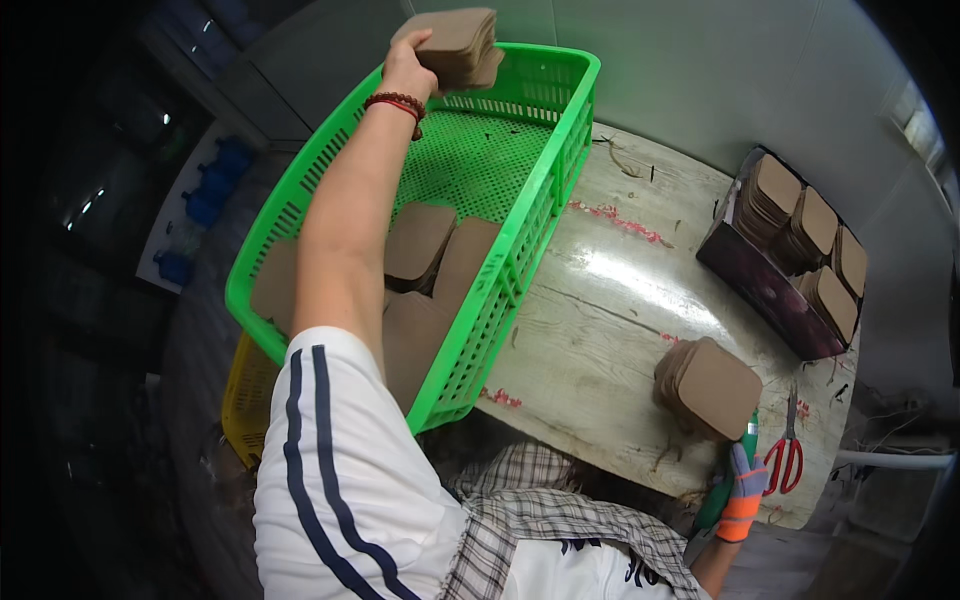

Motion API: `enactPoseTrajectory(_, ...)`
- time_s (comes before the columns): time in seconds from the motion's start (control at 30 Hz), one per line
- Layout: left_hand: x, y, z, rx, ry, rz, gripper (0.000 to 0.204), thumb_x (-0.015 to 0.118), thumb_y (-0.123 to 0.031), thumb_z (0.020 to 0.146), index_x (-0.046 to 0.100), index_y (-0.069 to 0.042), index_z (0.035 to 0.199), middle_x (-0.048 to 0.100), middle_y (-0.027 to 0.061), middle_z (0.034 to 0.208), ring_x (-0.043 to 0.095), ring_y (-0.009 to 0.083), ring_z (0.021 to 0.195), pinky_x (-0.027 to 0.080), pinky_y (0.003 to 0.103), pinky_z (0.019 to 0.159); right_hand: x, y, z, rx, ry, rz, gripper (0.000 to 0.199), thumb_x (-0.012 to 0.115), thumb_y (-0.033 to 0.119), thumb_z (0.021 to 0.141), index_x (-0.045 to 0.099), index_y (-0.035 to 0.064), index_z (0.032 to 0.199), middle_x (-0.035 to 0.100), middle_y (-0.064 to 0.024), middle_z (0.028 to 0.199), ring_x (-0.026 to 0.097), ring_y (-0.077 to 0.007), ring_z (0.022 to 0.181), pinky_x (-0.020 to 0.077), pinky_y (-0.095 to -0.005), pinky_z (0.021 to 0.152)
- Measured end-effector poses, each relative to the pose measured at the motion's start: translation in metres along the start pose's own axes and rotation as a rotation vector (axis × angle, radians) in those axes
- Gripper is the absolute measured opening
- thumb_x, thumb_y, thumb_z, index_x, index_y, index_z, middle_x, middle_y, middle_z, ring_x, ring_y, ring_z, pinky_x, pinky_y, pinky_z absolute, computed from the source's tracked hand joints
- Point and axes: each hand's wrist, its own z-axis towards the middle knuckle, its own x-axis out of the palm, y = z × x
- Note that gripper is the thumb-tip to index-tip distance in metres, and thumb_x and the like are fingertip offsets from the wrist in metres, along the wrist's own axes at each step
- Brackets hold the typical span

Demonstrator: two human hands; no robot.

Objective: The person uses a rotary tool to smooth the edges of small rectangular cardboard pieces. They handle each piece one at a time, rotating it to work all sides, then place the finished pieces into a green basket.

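While the left arm stretches over a green slatted plastic crate (578,110), the left hand (407,70) grips a stack of brown rounded-square sheets (455,35) above the crate's far end. Its thumb lies at the upper part of the stack's near side; the other fingers are mostly hidden, so how far they wrap around cannot be told. A beaded bracelet (400,101) circles that wrist. The right hand (741,497), in an orange and greyish-purple work glove, is down by the table's near edge, beside a green object (713,503); whether its fingers close on that object cannot be told.

The held stack is matt brown, with smooth corners and a layered side, and its lower sheets sit out of line with the upper ones. More brown stacks (420,240) lie in the near part of the crate, partly behind the arm. Another loose, slightly fanned stack (715,388) stands on the wood-grain table (600,320), just beyond the gloved hand. Red-handled scissors (786,462) lie to the right of that hand, blades pointing away from the person. Farther back, a dark box (765,285) contains several similar stacks (812,222).
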Motion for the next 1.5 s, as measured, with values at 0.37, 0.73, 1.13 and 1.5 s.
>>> enactPoseTrajectory(0.37, 0.05, 0.103, -0.256, -0.309, 0.786, -0.023, 0.043, 0.067, -0.016, 0.074, 0.053, -0.009, 0.114, 0.058, 0.0109, 0.115, 0.054, 0.0289, 0.109, 0.044, 0.052, 0.091, 0.011, -0.008, 0.014, 0.501, -0.16, 0.661, 0.019, 0.067, 0.025, 0.085, 0.056, 0.0101, 0.086, 0.054, -0.0019, 0.065, 0.049, -0.015, 0.042, 0.04, -0.0281, 0.039)
enactPoseTrajectory(0.73, -0.081, 0.328, -0.225, -0.52, 0.212, -0.25, 0.042, 0.07, -0.019, 0.07, 0.056, -0.002, 0.106, 0.058, 0.0129, 0.107, 0.055, 0.025, 0.097, 0.047, 0.04, 0.085, 0.003, 0.01, -0.024, 0.441, -0.141, 0.617, 0.034, 0.077, 0.029, 0.076, 0.057, 0.0046, 0.091, 0.055, -0.0027, 0.061, 0.05, -0.0144, 0.041, 0.0391, -0.0279, 0.039)
enactPoseTrajectory(1.13, -0.091, 0.311, -0.284, -0.458, 0.306, 0.11, 0.047, 0.07, -0.019, 0.08, 0.052, -0.003, 0.12, 0.056, 0.0117, 0.119, 0.053, 0.0277, 0.107, 0.039, 0.041, 0.097, 0.01, 0.007, -0.053, 0.532, -0.149, 0.564, 0.04, 0.079, 0.027, 0.074, 0.054, 0.0028, 0.094, 0.054, -0.0035, 0.059, 0.05, -0.0136, 0.042, 0.0406, -0.0274, 0.04)
enactPoseTrajectory(1.5, -0.076, 0.27, -0.241, 0.698, 0.938, 1.612, 0.068, 0.072, -0.033, 0.071, 0.048, -0.011, 0.13, 0.042, 0.0122, 0.137, 0.026, 0.0308, 0.134, 0.024, 0.048, 0.107, 0.013, 0.006, -0.055, 0.461, -0.168, 0.504, 0.04, 0.078, 0.027, 0.074, 0.057, 0.0027, 0.097, 0.054, -0.0023, 0.058, 0.049, -0.0123, 0.043, 0.0393, -0.0269, 0.041)
